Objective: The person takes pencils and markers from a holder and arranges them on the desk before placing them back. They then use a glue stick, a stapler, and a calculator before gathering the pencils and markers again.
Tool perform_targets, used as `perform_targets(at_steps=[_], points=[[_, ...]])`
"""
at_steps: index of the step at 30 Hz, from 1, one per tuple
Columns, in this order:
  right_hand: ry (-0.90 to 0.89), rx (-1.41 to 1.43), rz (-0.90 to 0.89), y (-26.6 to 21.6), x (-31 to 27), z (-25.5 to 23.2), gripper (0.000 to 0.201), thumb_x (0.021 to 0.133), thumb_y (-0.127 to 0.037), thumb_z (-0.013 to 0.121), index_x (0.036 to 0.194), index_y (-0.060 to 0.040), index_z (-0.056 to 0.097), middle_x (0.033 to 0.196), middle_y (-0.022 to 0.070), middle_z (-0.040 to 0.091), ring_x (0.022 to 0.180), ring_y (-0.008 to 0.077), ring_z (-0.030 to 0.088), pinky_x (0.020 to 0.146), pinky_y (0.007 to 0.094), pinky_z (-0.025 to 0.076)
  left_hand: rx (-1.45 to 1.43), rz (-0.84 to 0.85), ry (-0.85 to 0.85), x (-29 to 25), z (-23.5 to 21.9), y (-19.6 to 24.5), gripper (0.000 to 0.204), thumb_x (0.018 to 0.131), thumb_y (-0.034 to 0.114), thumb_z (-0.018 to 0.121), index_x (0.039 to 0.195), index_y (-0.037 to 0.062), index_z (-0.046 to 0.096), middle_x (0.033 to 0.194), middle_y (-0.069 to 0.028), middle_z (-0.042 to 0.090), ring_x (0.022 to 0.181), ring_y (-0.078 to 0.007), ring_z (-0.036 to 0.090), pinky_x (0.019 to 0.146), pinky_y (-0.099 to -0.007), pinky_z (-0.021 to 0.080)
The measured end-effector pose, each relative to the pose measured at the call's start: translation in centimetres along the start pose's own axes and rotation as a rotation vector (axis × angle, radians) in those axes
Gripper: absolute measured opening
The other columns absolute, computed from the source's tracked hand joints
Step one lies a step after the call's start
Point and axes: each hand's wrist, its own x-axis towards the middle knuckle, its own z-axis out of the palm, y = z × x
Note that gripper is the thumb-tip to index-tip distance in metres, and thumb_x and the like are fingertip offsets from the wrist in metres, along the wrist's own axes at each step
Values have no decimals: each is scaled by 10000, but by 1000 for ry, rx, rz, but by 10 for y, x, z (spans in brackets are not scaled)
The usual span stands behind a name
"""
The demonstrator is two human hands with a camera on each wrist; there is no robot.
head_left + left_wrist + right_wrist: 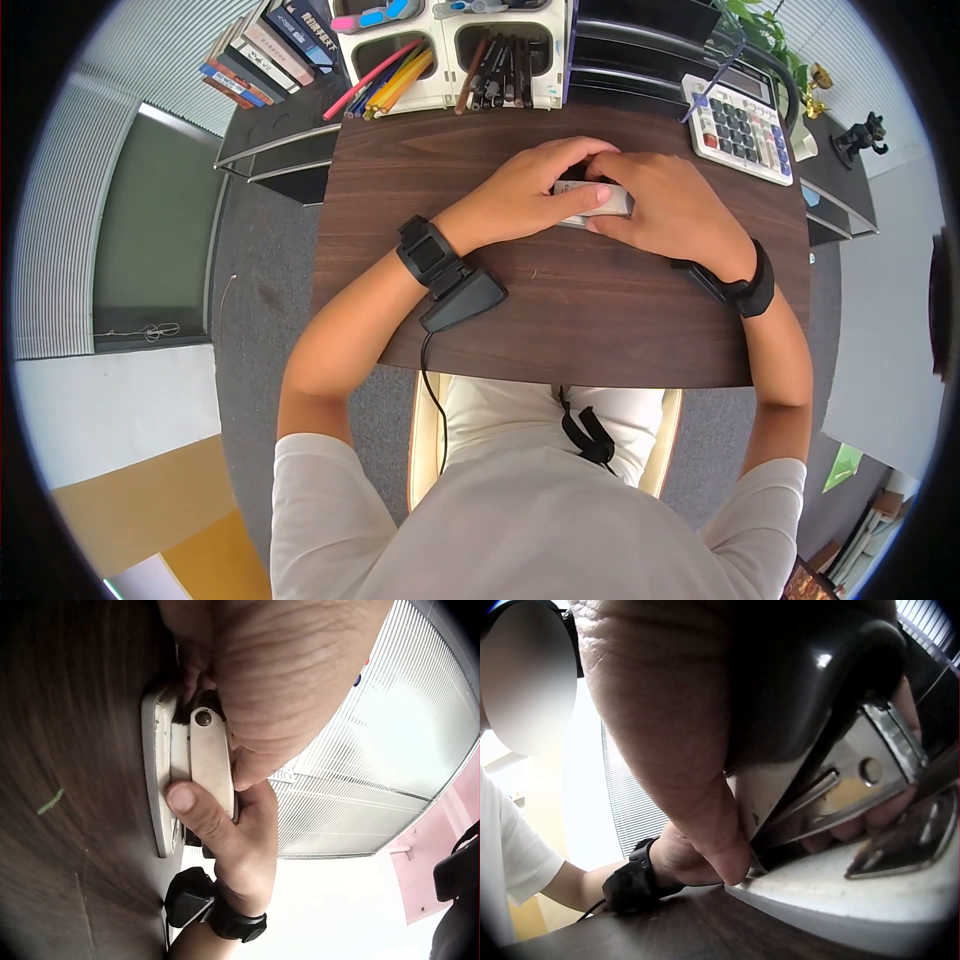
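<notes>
A stapler (pixel 620 203) with a pale body and dark top sits between both hands on the brown desk. My left hand (pixel 525 195) grips it from the left, thumb laid along its near side. From the other side my right hand (pixel 685 205) holds it, its thumb low by the base. In the left wrist view, the stapler's pale side arm (pixel 210 754) and rivet show, with the right thumb (pixel 187 802) against it. The right wrist view has its metal nose above the white base (pixel 817 900) and metal plate (pixel 900 844). Fingers hide much of it.
A white organizer (pixel 440 30) with pens and pencils stands at the desk's back. A calculator (pixel 740 130) is at back right, near a plant (pixel 765 30). Books (pixel 270 50) are at far left. A black cable (pixel 428 370) hangs from the left wrist device (pixel 465 300).
</notes>
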Motion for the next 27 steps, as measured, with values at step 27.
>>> perform_targets(at_steps=[27], points=[[-2, 0, 0, -1, 1, 1, 307, 715, -253, 738, 910, -56, 605, 788, 159, 661, 759, 371, 634, 664, 450, 498, 3, -2, -13, 0, -1, 0, 499, 937, 366, 583, 1302, 37, 497, 1170, -128, 604, 1105, -224, 567, 961, -341, 430]])
